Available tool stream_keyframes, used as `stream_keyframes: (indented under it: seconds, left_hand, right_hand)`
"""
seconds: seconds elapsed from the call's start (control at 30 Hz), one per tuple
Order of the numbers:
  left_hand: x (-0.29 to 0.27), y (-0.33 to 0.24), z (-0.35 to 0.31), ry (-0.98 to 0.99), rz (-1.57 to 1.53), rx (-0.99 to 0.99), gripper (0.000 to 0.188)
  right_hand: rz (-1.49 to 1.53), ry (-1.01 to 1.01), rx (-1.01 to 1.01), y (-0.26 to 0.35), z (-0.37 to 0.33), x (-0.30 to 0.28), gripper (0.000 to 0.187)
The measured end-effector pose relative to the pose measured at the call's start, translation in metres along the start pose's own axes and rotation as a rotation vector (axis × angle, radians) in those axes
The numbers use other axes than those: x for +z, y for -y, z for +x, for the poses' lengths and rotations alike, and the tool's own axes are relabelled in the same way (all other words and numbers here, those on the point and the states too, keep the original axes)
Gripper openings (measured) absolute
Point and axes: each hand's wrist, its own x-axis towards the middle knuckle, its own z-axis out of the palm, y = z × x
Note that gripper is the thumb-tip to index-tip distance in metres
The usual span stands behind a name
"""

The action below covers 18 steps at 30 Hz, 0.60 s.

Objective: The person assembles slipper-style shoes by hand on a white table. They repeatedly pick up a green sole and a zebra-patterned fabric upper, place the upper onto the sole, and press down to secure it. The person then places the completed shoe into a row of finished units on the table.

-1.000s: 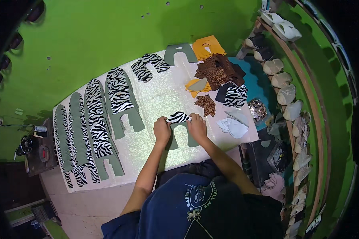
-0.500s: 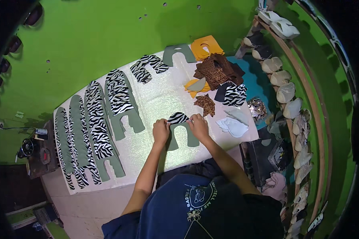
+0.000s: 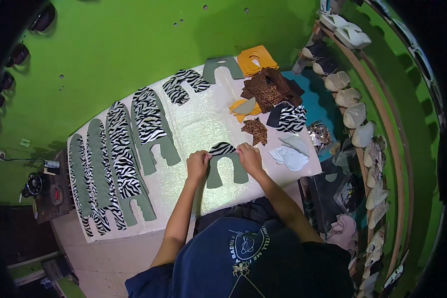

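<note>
A curved zebra-print piece (image 3: 222, 148) lies across the top of a grey-green U-shaped piece (image 3: 240, 172) on the table. My left hand (image 3: 198, 164) pinches the zebra piece's left end, its fingers closed. At the opposite end, my right hand (image 3: 249, 157) has thumb and fingertips closed on the right corner. The two legs of the green piece point toward me, flat on the cloth. Just beyond my right hand is a small leopard-print piece (image 3: 255, 130).
Overlapping rows of green and zebra pieces (image 3: 149, 116) cover the table's left side. Brown leopard pieces (image 3: 268, 89), yellow pieces (image 3: 257, 58) and white pieces (image 3: 290, 157) are piled on the right. A wooden rack (image 3: 377, 94) with shoe uppers stands at right.
My hands have drawn slightly apart, the left one shifting a little left. The zebra-print piece has come slightly toward me and now lies lower over the green piece's top.
</note>
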Motion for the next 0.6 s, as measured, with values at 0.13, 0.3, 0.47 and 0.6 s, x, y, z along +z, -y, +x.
stream_keyframes:
  seconds: [0.13, 0.3, 0.47, 0.6]
  left_hand:
    - [-0.006, -0.002, -0.002, 0.000, 0.080, 0.116, 0.013]
    - [-0.009, -0.011, -0.006, 0.006, 0.203, 0.118, 0.012]
    - [-0.008, -0.009, -0.006, 0.005, 0.188, 0.076, 0.013]
    - [-0.002, 0.003, -0.006, 0.012, 0.019, 0.064, 0.020]
  right_hand:
    - [0.001, -0.026, -0.013, -0.002, -0.004, 0.004, 0.009]
    - [0.008, -0.072, -0.043, -0.001, -0.005, 0.002, 0.008]
    - [0.131, -0.007, -0.056, -0.003, -0.006, -0.003, 0.014]
    - [0.377, 0.042, -0.089, 0.000, -0.003, -0.006, 0.020]
